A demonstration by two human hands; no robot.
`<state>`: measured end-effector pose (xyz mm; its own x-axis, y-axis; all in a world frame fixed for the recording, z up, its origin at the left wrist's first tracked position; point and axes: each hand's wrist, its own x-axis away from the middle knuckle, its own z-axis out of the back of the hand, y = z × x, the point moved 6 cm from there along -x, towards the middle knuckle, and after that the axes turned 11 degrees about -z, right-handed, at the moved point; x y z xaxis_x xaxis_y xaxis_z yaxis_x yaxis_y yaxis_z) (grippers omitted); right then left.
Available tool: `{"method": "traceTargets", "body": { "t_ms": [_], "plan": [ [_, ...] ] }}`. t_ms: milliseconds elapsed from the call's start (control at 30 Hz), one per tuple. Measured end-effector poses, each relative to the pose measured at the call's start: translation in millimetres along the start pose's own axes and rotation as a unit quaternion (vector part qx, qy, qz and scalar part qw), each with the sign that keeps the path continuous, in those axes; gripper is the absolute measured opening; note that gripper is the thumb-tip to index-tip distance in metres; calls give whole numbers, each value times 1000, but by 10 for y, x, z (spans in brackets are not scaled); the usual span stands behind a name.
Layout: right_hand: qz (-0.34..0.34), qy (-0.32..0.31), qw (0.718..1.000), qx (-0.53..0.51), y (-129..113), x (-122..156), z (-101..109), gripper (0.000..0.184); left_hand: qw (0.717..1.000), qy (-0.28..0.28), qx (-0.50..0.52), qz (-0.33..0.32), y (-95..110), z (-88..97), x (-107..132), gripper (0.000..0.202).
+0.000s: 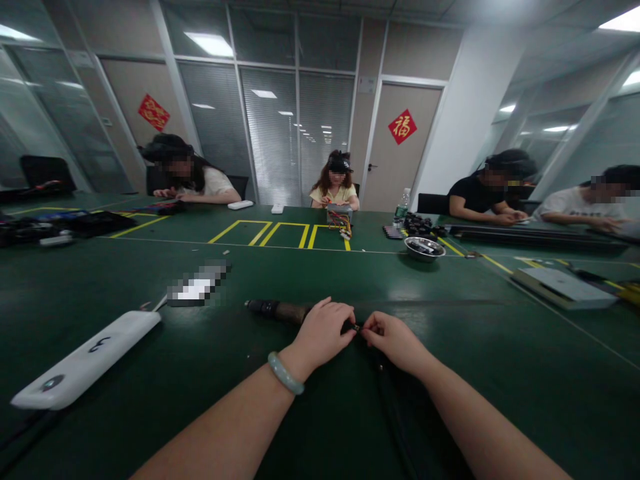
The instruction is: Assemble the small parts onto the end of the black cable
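Note:
My left hand (327, 328) is closed, with its thumb and fingertips pinched at a small dark piece with a shiny spot (356, 327). My right hand (395, 340) is pinched on the other side of this piece, its fingers curled. The piece is too small to name. Under and behind my left hand lies a dark rod-shaped tool (283, 311), its narrow tip pointing left and its other end hidden by the hand. A long black strip (393, 407) runs from below my right hand toward me, between my forearms.
A white power strip (95, 357) lies at left, near a blurred phone-like object (197, 287). Farther back are a metal bowl (425, 249), a bottle (402, 205) and a grey box with coloured wires (340, 217). A flat grey case (565, 287) lies right. Several people sit around the green table (280, 427).

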<state>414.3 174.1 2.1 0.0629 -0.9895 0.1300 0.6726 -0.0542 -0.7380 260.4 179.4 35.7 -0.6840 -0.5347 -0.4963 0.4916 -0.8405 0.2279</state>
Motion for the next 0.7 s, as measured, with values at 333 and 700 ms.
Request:
{"method": "traceTargets", "body": {
  "t_ms": [333, 700],
  "plan": [
    [-5, -2, 1000, -2, 0, 6, -6, 11, 1000, -3, -11, -5, 15, -10, -8, 12],
    [-13, -4, 1000, -6, -21, 12, 3, 12, 999, -31, -28, 3, 18, -11, -8, 10]
  ]
}}
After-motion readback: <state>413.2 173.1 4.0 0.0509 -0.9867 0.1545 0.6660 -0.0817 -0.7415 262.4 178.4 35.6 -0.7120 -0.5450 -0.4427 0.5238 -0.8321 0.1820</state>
